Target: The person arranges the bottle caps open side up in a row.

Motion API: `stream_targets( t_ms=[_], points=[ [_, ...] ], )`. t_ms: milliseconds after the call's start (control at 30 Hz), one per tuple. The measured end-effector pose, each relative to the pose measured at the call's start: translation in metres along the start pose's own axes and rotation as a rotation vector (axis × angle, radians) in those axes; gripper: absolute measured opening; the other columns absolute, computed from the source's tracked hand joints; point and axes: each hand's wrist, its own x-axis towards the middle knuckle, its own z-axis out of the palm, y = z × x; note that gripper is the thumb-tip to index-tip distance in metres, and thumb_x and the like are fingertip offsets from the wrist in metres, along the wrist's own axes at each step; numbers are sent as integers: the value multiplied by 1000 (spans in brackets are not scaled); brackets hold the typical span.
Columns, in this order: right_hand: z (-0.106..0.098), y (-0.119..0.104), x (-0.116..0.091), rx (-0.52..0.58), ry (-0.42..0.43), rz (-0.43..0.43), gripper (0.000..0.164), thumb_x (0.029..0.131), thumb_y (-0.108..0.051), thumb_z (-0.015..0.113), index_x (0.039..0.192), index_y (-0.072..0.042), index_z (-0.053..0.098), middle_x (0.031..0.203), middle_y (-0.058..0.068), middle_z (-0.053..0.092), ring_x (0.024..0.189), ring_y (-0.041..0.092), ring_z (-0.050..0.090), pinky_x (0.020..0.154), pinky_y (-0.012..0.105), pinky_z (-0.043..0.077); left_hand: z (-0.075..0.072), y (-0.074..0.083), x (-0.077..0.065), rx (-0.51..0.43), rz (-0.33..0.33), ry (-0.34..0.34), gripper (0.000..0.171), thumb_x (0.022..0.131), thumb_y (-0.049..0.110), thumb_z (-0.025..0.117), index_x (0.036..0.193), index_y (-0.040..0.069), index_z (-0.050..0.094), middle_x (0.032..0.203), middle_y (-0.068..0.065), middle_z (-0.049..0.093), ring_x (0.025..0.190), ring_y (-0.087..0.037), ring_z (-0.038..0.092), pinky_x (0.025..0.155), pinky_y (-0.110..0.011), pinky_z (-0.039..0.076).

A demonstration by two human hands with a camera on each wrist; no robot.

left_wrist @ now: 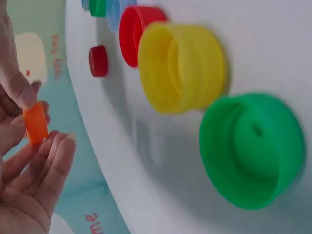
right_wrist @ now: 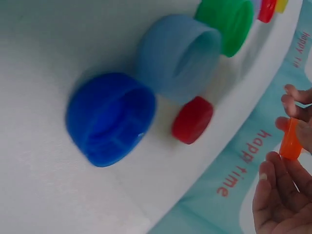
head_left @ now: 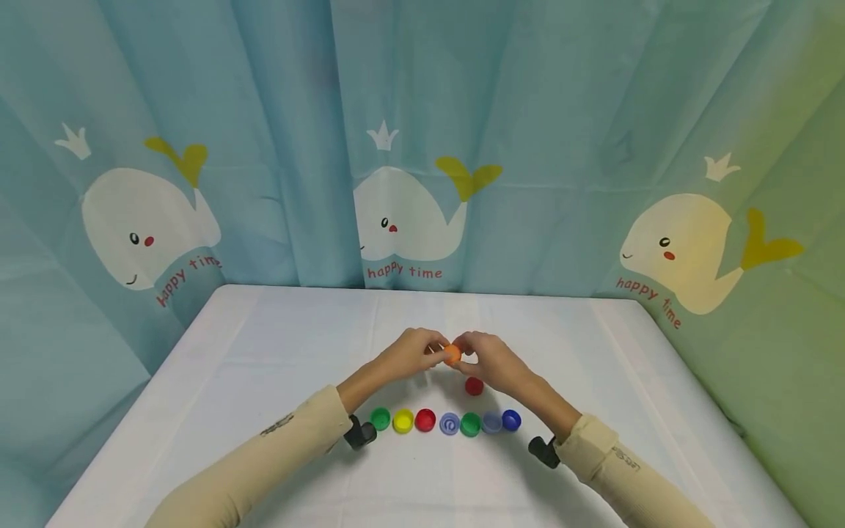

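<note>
Above the back half of the table, my left hand [head_left: 414, 352] and right hand [head_left: 496, 361] meet at a small orange bottle cap [head_left: 452, 355]. Both hands pinch it between thumb and fingers, one from each side. In the left wrist view the orange cap [left_wrist: 35, 123] shows edge-on, as it does in the right wrist view, where the cap [right_wrist: 291, 140] sits among the fingertips. A red cap [head_left: 474, 386] lies on the table just below my right hand, apart from the others.
Nearer me, a row of caps runs across the white table [head_left: 264, 411]: green [head_left: 380, 419], yellow [head_left: 403, 421], red [head_left: 425, 420], pale violet [head_left: 450, 423], green [head_left: 471, 424], pale violet [head_left: 492, 422] and blue [head_left: 511, 420]. A whale-print curtain [head_left: 277, 147] hangs behind.
</note>
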Motion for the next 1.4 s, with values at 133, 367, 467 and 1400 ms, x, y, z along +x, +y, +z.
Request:
stream_targets(
  t_ms=[133,367,467,1400],
  points=[
    [-3,-4,-2,35,41,-42,26,81,-14,75,105,-7,64,91,-1,64,87,21,61,79,33,52,-1,6,-6,-58,3,74,21,92,15,62,108,2,66,87,-3,67,67,-11,59,59,-20,50],
    [-13,-13,-5,77,131,-82,31,80,-12,76,108,-5,63,95,1,66,85,17,62,74,31,53,-8,17,-12,-154,-21,161,22,91,14,63,110,2,65,88,-4,66,76,-21,64,61,-21,52],
    [-16,-16,-6,85,141,-84,33,80,-12,76,109,-6,63,97,1,67,85,15,62,72,29,53,-9,21,-14,-173,-25,174,24,91,16,64,110,2,65,89,-4,66,76,-22,65,62,-21,52],
    [-40,-47,-34,155,286,-168,38,80,-11,76,115,-11,63,93,-4,67,77,5,61,67,23,52,-17,55,-45,-292,50,348,26,90,20,66,111,6,66,95,-1,67,76,-9,64,68,-23,53]
  ],
)
